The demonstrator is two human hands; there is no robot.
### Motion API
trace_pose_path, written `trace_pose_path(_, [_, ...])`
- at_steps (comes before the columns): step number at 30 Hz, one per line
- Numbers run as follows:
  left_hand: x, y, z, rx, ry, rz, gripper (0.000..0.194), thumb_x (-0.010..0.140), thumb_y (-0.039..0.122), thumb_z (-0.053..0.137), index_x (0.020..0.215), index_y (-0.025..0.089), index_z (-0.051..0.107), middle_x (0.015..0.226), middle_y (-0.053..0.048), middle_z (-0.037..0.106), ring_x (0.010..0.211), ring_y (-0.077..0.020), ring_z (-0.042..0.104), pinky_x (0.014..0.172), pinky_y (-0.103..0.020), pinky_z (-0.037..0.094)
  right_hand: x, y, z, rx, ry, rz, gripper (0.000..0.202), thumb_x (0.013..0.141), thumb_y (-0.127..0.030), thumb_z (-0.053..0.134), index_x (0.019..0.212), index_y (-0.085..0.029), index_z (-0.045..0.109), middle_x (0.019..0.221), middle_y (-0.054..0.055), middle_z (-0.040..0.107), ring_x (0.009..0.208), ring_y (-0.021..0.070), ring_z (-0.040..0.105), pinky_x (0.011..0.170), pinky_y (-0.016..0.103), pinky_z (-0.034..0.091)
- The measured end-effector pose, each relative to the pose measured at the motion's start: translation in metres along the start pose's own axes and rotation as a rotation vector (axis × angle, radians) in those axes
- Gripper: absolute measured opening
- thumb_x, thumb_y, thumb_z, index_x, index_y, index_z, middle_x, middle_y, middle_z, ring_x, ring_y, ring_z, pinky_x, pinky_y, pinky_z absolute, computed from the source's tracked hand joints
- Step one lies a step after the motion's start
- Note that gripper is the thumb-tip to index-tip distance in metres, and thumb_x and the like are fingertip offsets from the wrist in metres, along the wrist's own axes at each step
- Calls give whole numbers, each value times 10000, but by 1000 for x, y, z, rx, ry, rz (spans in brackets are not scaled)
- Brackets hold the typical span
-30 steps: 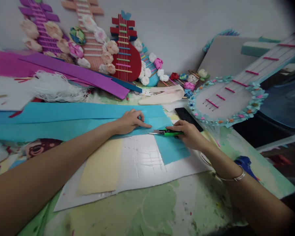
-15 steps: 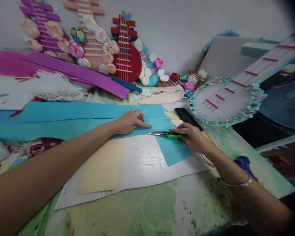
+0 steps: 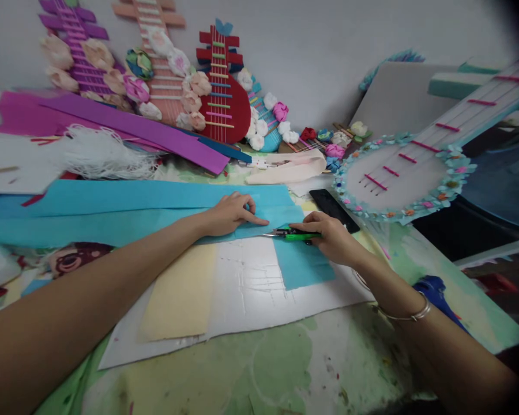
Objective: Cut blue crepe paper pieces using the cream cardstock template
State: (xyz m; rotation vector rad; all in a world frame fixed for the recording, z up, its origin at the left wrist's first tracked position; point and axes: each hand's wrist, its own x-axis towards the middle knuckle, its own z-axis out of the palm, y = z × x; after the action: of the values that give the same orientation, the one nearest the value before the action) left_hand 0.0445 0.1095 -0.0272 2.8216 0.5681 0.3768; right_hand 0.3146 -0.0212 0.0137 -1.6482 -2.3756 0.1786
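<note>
In the head view, pressing down on the near blue strip with the left hand, index finger stretched out, other fingers loosely bent, apparently grasping nothing. Closing the right hand around green-handled cutters, pointing the blade tips left, close to that outstretched finger.

Working along the far side of the white board, where the near blue strip is overlapping it. Cutting seemingly well along: showing a blue flap below the blades, hanging over the board's right part, with apparently only a little left joined near the tips. Not showing clearly whether that flap is fully free, nor how wide the blades are opening.

Lying nearer the board's left corner, a yellow sheet; running beyond the left hand toward the table's left side, a second blue strip, apparently uncut along its length. Resting just beyond the right hand, a black phone; lying toward the table's right edge, a blue tool. Standing along the back, a red stringed instrument among others, looking already assembled.
</note>
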Motion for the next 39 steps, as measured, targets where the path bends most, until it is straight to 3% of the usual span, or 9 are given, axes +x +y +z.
trace_pose_path(10, [0,-3,2,-3,8,4,454,998,203,349,1213,477,640,1067,-41,507,932,-217,418,838,-351,292,-16,11,2,39,-1,30,682,659,82,508,1235,-236,687,1054,94,636,944,236,608,858,359,481])
trace_pose_path(22, [0,-2,1,-7,5,9,421,1023,283,319,1219,486,631,1068,-41,513,940,-215,419,836,-351,295,4,-5,4,9,2,-18,651,687,96,534,1220,-241,695,1009,95,646,931,227,593,851,337,466])
trace_pose_path(33, [0,-4,2,-1,20,19,419,1028,343,291,1211,454,651,1061,-50,516,891,-213,398,820,-347,300,-9,-3,-1,31,3,29,659,673,96,504,1200,-246,707,1006,85,644,931,220,607,844,335,474])
trace_pose_path(39, [1,-4,3,3,23,20,416,1031,347,292,1209,453,652,1054,-45,518,908,-211,411,833,-347,295,-2,-9,2,38,-21,34,629,696,77,527,1222,-225,694,993,103,644,925,239,602,834,360,479])
